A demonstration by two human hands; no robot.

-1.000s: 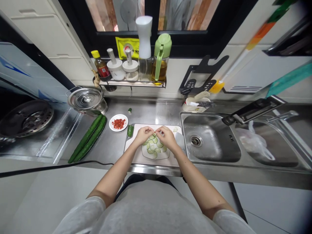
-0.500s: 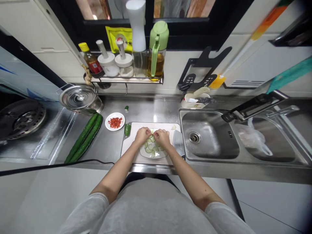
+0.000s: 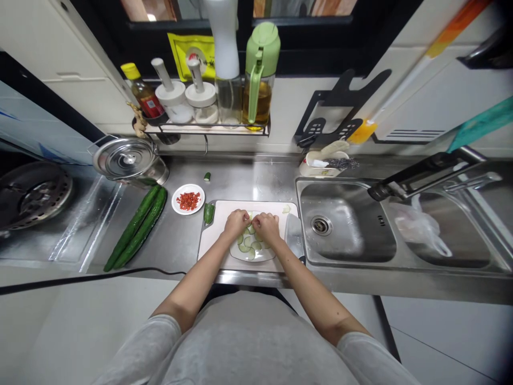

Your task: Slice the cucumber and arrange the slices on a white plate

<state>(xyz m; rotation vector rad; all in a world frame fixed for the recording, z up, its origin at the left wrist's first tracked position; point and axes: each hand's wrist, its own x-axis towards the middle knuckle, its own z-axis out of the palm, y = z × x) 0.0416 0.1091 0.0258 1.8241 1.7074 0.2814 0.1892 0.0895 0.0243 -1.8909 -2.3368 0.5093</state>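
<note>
Over the cutting board (image 3: 207,241), the left hand (image 3: 235,223) and right hand (image 3: 267,225) nearly meet, fingertips pinched together; I cannot tell whether either grips a slice, since the knuckles cover whatever lies between. Just beneath them on the board sits one clear plate (image 3: 262,258) with a dark rim, bearing cucumber slices (image 3: 244,248), perhaps a dozen or more, partly hidden. One loose slice (image 3: 286,209) lies at the board's far right corner, and one broad blade (image 3: 294,235) along its right edge.

Behind the board, on a shelf (image 3: 192,129), one yellow-capped bottle (image 3: 149,101) carries a red label with a pale square patch, and one yellow packet (image 3: 182,53) bears dark print; the lettering on both is too small to read. With them stand two white-lidded jars, one white-topped bottle (image 3: 230,96) and one green-lidded oil jug (image 3: 258,96).

Touching the board's left corner is one cucumber chunk (image 3: 209,213); beyond it, one small end piece (image 3: 207,176). Farther left are one white dish (image 3: 175,203) of chopped red bits (image 3: 188,201), two whole cucumbers (image 3: 145,231) and one lidded pot (image 3: 127,159).
</note>
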